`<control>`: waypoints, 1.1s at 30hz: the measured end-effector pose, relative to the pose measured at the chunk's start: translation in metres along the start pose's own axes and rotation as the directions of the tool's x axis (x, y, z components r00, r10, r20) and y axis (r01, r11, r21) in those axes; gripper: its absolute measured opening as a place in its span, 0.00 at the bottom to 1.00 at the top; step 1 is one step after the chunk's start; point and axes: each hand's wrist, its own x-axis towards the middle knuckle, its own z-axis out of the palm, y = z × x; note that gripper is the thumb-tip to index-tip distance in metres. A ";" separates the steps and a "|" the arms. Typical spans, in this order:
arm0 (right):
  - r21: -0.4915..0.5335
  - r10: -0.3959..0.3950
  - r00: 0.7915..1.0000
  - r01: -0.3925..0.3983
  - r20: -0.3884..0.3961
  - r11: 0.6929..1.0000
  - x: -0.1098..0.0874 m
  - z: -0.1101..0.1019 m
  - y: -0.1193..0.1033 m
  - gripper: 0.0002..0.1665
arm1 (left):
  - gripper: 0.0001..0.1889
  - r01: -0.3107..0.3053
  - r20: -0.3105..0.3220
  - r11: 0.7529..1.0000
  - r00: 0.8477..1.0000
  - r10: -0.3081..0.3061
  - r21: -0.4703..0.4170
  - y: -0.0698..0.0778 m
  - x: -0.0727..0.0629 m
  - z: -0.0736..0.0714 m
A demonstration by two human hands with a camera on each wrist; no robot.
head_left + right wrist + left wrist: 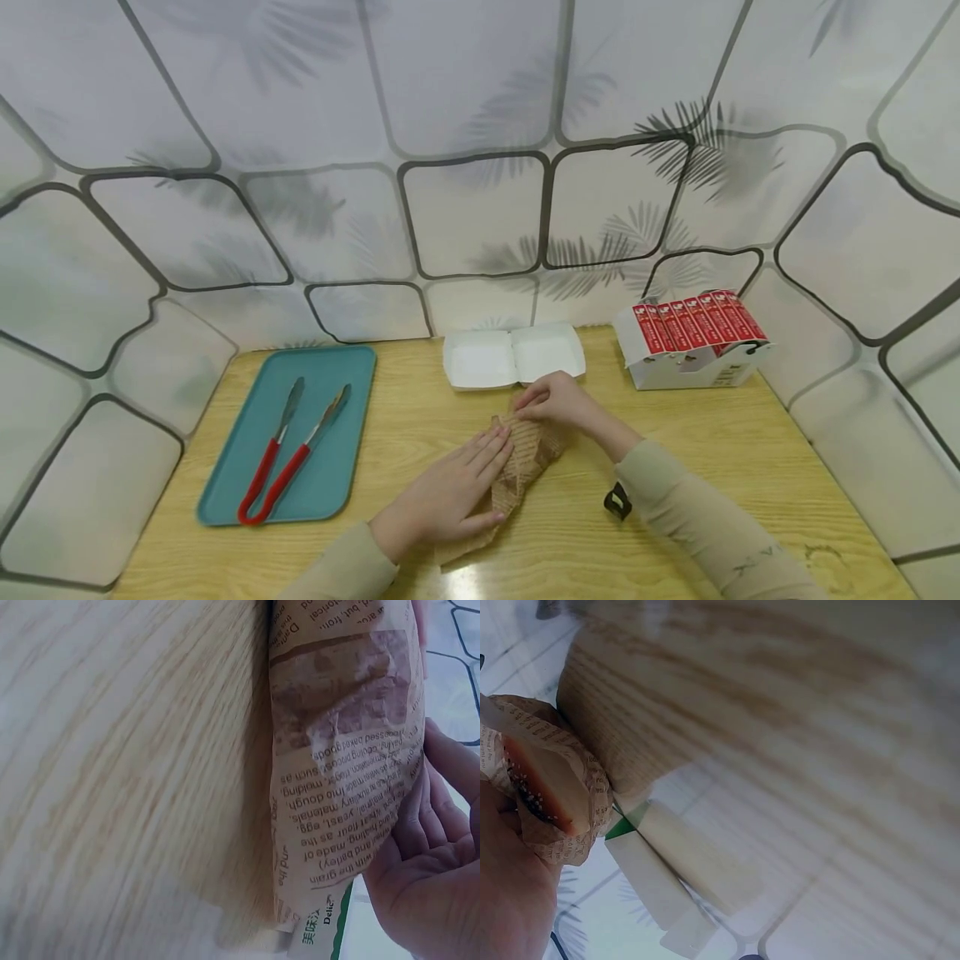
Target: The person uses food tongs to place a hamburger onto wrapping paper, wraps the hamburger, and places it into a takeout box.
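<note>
A brown printed wrapping paper (pixel 522 454) is folded around a piece of bread on the wooden table. Through the paper's open end, the left wrist view shows the bread (pixel 547 780), browned at the edge with sesame seeds and a dark topping. My left hand (pixel 456 487) lies on the near left side of the wrap, fingers extended across the paper. At the far end, my right hand (pixel 561 400) pinches the paper between thumb and curled fingers. In the right wrist view, that hand (pixel 424 870) is at the side of the lettered paper (pixel 337 787).
An opened white food box (pixel 480 358) stands just beyond the wrap. To the left, red-handled tongs (pixel 273 479) lie on a teal tray (pixel 348 467). A white carton with red packets (pixel 693 321) is at the back right. Near the right sleeve sits a small black object (pixel 617 502).
</note>
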 end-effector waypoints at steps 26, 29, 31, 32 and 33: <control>0.169 0.048 0.995 -0.032 -0.088 0.985 -0.029 -0.054 0.049 0.17 | 0.47 -0.009 -0.015 1.000 1.000 0.009 -0.007 -0.002 0.000 0.003; 0.144 0.068 0.991 -0.051 -0.116 0.988 -0.030 -0.056 0.055 0.17 | 0.47 -0.016 -0.025 1.000 1.000 0.016 0.003 -0.002 -0.001 0.004; 0.120 0.093 0.987 -0.078 -0.133 0.990 -0.030 -0.056 0.058 0.17 | 0.47 -0.016 -0.025 1.000 1.000 0.016 0.006 -0.002 -0.001 0.004; 0.107 0.104 0.984 -0.089 -0.143 0.990 -0.030 -0.056 0.059 0.17 | 0.47 -0.016 -0.026 1.000 1.000 0.016 0.007 -0.001 -0.001 0.004; 0.093 0.116 0.982 -0.103 -0.149 0.990 -0.030 -0.056 0.061 0.16 | 0.47 -0.015 -0.026 1.000 1.000 0.015 0.008 -0.001 -0.001 0.003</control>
